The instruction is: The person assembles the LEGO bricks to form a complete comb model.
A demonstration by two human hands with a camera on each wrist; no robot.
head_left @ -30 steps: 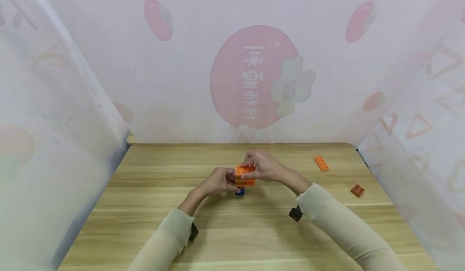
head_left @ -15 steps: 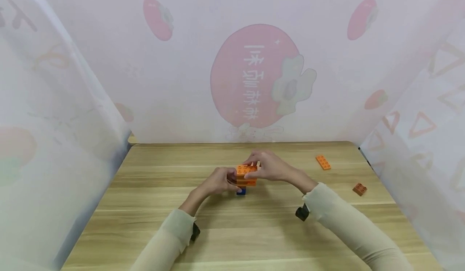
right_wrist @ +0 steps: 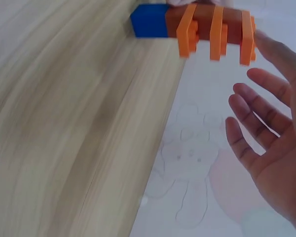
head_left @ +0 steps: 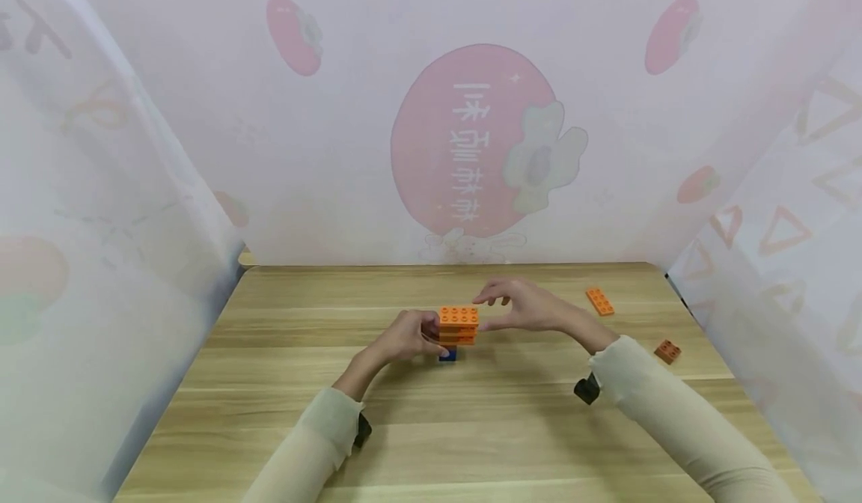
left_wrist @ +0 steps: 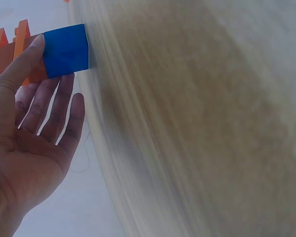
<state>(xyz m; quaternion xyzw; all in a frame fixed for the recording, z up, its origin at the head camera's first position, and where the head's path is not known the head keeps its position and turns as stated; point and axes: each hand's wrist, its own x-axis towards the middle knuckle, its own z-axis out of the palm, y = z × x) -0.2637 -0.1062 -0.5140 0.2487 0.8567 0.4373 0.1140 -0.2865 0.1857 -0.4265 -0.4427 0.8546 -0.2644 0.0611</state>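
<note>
A tower of toy building bricks stands upright mid-table: a blue brick (right_wrist: 149,20) at the bottom, brown bricks (right_wrist: 203,22) above it, and several flat orange plates (head_left: 459,316) layered between and on top. The plates jut out to the right. My left hand (head_left: 405,336) pinches the lower part of the tower, its thumb near the blue and brown join in the left wrist view. My right hand (head_left: 528,307) is off to the right of the top plate, its fingers spread and holding nothing, thumb tip close to the plate's edge.
A loose orange plate (head_left: 599,302) lies at the back right of the wooden table (head_left: 303,286). Nearer the right edge lies a brown brick (head_left: 668,351). A printed white curtain (head_left: 323,151) encloses the back and both sides.
My right hand has let go of the top orange plate and drawn back to the right with its fingers opening. My left hand and the tower have stayed in place.
</note>
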